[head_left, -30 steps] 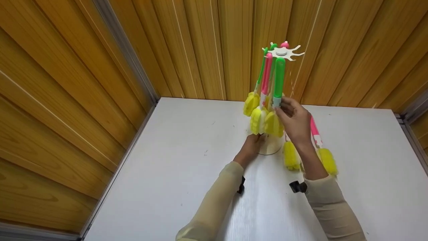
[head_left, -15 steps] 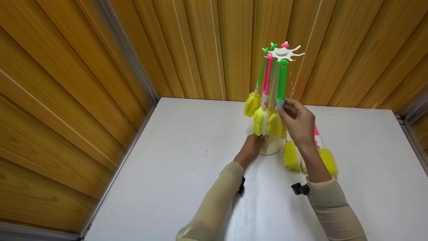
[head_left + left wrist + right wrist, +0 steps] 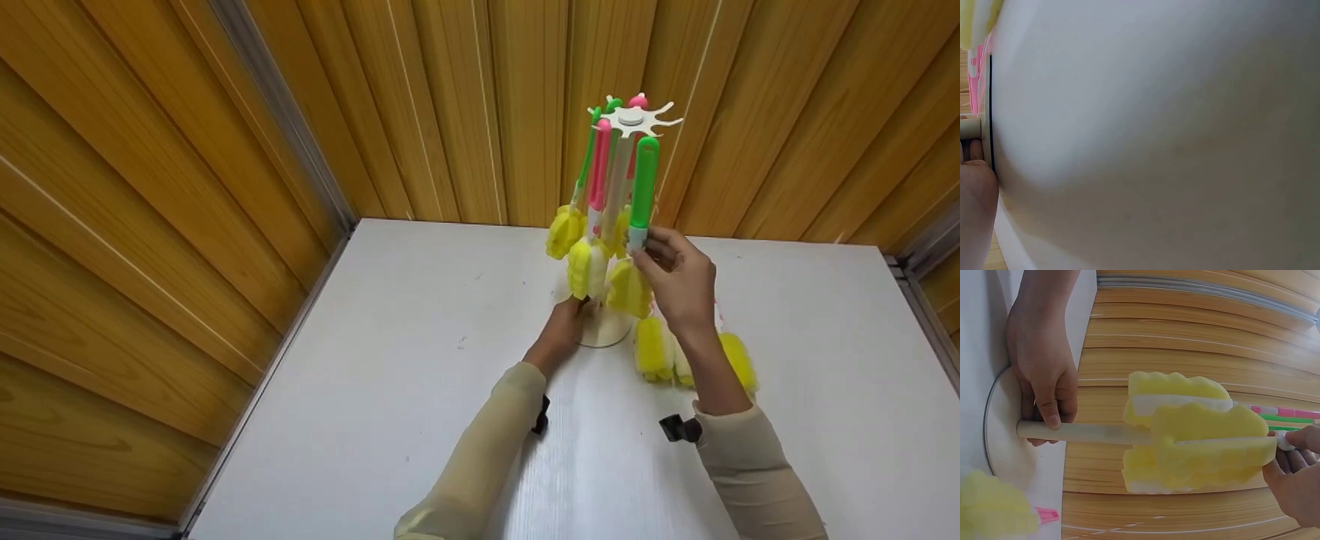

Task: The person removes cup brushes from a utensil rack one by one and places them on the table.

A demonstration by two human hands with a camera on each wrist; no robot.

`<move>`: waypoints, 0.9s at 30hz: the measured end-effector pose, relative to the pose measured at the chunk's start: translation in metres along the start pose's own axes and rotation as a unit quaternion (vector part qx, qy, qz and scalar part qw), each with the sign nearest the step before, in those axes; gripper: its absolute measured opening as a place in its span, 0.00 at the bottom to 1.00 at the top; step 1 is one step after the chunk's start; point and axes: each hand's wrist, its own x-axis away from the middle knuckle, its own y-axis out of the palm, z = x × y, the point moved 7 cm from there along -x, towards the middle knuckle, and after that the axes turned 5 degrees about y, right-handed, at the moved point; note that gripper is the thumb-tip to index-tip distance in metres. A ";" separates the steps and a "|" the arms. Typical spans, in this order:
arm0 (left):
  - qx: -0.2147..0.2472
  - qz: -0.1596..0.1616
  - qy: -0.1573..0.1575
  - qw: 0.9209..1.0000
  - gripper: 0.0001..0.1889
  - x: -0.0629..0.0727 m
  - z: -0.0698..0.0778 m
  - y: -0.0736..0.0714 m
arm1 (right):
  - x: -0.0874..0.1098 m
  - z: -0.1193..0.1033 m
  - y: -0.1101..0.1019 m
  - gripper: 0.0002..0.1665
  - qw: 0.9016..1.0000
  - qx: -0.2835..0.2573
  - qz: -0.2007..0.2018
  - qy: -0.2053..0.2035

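A white stand (image 3: 619, 180) with a round base and a hooked top holds several sponge brushes with pink or green handles and yellow heads. My left hand (image 3: 561, 334) grips its pole (image 3: 1089, 433) just above the base, as the right wrist view shows. My right hand (image 3: 681, 289) pinches a green-handled sponge brush (image 3: 643, 187) at the neck, between handle and sponge. This brush is upright, handle end up, at the front right of the hooks; whether its end is on a hook I cannot tell. In the left wrist view, part of my left hand (image 3: 977, 194) shows beside the base.
Several more sponge brushes lie on the white table (image 3: 420, 375) right of the stand, their yellow heads (image 3: 654, 352) toward me; my right hand and forearm partly hide them. A wood-panelled wall (image 3: 450, 112) rises close behind the stand.
My right hand has moved right and slightly down with the green-handled brush, away from the pink-handled brush beside it. The left hand and stand have stayed in place.
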 end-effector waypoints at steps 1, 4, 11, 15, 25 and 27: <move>0.000 0.000 0.001 1.000 0.17 0.000 0.000 0.000 | 0.000 0.001 0.000 0.22 1.000 0.001 0.000 0.002; 0.003 0.001 0.002 1.000 0.19 0.001 0.001 0.000 | 0.001 0.001 -0.002 0.21 1.000 0.004 0.000 0.003; 0.014 -0.003 -0.003 1.000 0.16 0.000 -0.001 0.001 | 0.003 0.002 -0.006 0.21 1.000 0.009 0.006 0.007; 0.018 -0.001 -0.003 1.000 0.16 -0.001 0.000 0.001 | 0.003 0.005 -0.010 0.21 1.000 0.013 0.011 0.011; 0.012 -0.001 -0.002 1.000 0.17 -0.001 -0.001 0.001 | 0.005 0.013 -0.018 0.22 0.999 0.012 0.007 0.035; 0.016 -0.002 -0.002 1.000 0.17 -0.001 -0.002 0.002 | 0.006 0.015 -0.020 0.22 0.999 0.016 0.008 0.040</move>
